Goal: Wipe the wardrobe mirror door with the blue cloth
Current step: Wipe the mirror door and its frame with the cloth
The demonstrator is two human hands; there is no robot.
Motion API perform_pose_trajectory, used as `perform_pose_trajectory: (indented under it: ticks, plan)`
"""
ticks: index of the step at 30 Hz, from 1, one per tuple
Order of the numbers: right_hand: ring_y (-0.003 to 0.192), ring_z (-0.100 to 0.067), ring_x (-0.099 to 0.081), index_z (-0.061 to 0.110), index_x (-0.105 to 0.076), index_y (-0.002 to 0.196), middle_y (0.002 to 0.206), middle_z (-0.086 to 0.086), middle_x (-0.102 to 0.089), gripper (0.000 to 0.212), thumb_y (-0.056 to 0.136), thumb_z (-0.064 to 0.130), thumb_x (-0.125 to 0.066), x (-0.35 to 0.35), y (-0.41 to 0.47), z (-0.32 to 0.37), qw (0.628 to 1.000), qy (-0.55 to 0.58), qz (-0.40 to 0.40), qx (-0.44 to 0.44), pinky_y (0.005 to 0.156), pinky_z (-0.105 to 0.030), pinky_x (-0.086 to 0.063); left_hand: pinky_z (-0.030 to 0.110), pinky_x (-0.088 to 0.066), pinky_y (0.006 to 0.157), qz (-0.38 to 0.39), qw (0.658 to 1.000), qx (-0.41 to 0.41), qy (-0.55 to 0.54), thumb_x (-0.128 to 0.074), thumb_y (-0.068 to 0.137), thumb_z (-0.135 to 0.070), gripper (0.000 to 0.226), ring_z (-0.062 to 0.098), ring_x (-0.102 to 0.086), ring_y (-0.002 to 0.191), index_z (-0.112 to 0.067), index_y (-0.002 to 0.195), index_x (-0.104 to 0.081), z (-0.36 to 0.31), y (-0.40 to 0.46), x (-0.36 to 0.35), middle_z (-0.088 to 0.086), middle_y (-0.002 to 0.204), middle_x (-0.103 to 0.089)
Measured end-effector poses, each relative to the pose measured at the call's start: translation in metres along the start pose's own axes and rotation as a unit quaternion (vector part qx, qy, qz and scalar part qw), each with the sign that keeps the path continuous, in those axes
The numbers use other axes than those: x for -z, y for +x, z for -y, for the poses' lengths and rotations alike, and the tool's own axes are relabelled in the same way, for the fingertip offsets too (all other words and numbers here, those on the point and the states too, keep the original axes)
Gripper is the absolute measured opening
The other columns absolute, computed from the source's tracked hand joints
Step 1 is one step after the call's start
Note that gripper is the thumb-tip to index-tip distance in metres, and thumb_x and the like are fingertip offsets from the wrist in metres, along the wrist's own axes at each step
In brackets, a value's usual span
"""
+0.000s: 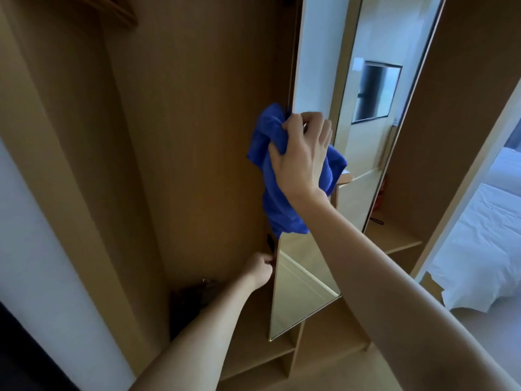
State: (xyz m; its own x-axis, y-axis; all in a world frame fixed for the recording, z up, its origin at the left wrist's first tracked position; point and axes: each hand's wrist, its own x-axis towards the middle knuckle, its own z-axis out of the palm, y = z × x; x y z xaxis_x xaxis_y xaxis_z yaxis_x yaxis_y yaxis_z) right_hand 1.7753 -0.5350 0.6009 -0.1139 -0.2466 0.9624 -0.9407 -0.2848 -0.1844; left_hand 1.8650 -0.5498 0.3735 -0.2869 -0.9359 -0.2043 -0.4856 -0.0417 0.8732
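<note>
No writing or brand legible anywhere. One blue cloth [270, 176], one mirror door [315, 66], two bare hands. Right hand [301, 156] raised against the mirror door's left edge, fingers curled around the bunched cloth, loose folds hanging below the wrist and spilling left over the wooden wardrobe [183, 136] panel. Left hand [260, 270] lower down, fingers closed in a narrow pinch at the same edge of the door, just below a small dark fitting [270, 242]; exactly what the fingertips hold too small to tell. Mirror door standing narrow and tall, angled out from the wardrobe, reflecting pale walls, a dark framed rectangle and wooden furniture. One dark brown object [194, 300], blurred, low inside the wardrobe beside the left forearm. Open shelves [394, 235] behind and under the door. One bed [485, 235] with white linen at far right.
</note>
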Motion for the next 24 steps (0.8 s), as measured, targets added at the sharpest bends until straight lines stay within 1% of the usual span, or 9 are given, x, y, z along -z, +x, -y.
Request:
perform_pose_trajectory:
  ticks: [2,4,6,8,12,17,19,23,24]
  plan:
    - [0.091,-0.033,-0.045,0.010,-0.048,0.098,0.105,-0.016,-0.050,0.029,0.077,0.011,-0.068,-0.010,-0.044,-0.009,0.999,-0.013,0.049,0.015,0.080,-0.045,-0.044,0.046,-0.053,0.089,-0.011,1.000,0.003,-0.004,-0.044,0.090,-0.009,0.026,0.034,-0.064,0.096,-0.011,0.092,-0.070,0.006,0.003,-0.002,0.012,0.096,-0.069]
    - [0.087,-0.030,-0.040,0.013,-0.042,0.092,0.101,-0.015,-0.050,0.034,0.076,0.010,-0.071,-0.017,-0.094,-0.017,0.993,-0.030,0.107,0.029,0.077,-0.047,-0.044,0.043,-0.052,0.093,-0.026,0.999,0.022,0.004,-0.045,0.094,-0.018,0.026,0.034,-0.062,0.109,-0.010,0.102,-0.068,0.010,0.005,0.000,0.013,0.113,-0.067]
    - [0.086,-0.029,-0.038,0.013,-0.043,0.089,0.099,-0.013,-0.049,0.033,0.075,0.008,-0.072,-0.020,-0.125,-0.021,0.989,-0.026,0.141,0.026,0.076,-0.050,-0.046,0.032,-0.048,0.098,-0.035,0.998,0.056,-0.021,-0.047,0.098,-0.024,0.024,0.026,-0.058,0.121,-0.022,0.115,-0.064,0.010,0.003,0.002,0.005,0.130,-0.060]
    - [0.087,-0.029,-0.040,0.015,-0.040,0.090,0.099,-0.012,-0.048,0.032,0.077,0.008,-0.069,-0.020,-0.126,-0.020,0.989,-0.008,0.151,0.003,0.078,-0.048,-0.046,0.034,-0.048,0.103,-0.044,0.996,0.066,-0.037,-0.048,0.098,-0.026,0.034,0.024,-0.057,0.124,-0.017,0.129,-0.059,0.010,0.004,0.002,0.006,0.135,-0.059]
    - [0.091,-0.031,-0.044,0.013,-0.047,0.092,0.102,-0.012,-0.048,0.025,0.077,0.007,-0.066,-0.009,-0.083,-0.008,0.994,0.042,0.095,-0.025,0.080,-0.044,-0.043,0.038,-0.046,0.099,-0.043,0.998,0.034,-0.011,-0.044,0.099,-0.011,0.032,0.033,-0.058,0.117,-0.002,0.124,-0.061,0.010,0.004,-0.007,0.014,0.126,-0.062]
    - [0.094,-0.031,-0.046,0.007,-0.059,0.096,0.107,-0.015,-0.049,0.018,0.079,0.011,-0.066,-0.001,-0.036,-0.010,0.999,0.035,0.033,0.017,0.077,-0.043,-0.046,0.035,-0.051,0.080,-0.011,1.000,0.019,-0.012,-0.043,0.088,-0.009,0.037,0.036,-0.063,0.101,-0.010,0.112,-0.070,0.027,0.002,-0.018,0.015,0.110,-0.071]
    - [0.093,-0.031,-0.044,0.008,-0.057,0.093,0.106,-0.014,-0.049,0.019,0.079,0.011,-0.069,-0.009,-0.064,-0.021,0.997,0.023,0.065,0.034,0.080,-0.042,-0.043,0.028,-0.043,0.072,-0.016,1.000,0.022,-0.005,-0.044,0.094,-0.006,0.032,0.030,-0.061,0.093,-0.010,0.112,-0.070,0.032,0.000,-0.020,0.012,0.108,-0.070]
    - [0.085,-0.031,-0.043,0.013,-0.042,0.092,0.100,-0.013,-0.049,0.035,0.075,0.004,-0.072,-0.023,-0.158,-0.040,0.977,-0.019,0.184,0.104,0.083,-0.044,-0.039,0.041,-0.051,0.088,-0.023,0.998,0.051,-0.032,-0.048,0.099,-0.013,0.017,0.030,-0.060,0.110,-0.013,0.113,-0.056,0.032,-0.001,-0.017,0.005,0.116,-0.062]
    - [0.084,-0.031,-0.042,0.013,-0.042,0.092,0.100,-0.012,-0.048,0.036,0.074,0.003,-0.072,-0.024,-0.169,-0.041,0.974,-0.017,0.199,0.104,0.083,-0.044,-0.039,0.035,-0.049,0.086,-0.012,0.998,0.053,-0.039,-0.047,0.100,-0.012,0.020,0.025,-0.058,0.111,-0.018,0.119,-0.052,0.030,-0.002,-0.015,-0.001,0.115,-0.058]
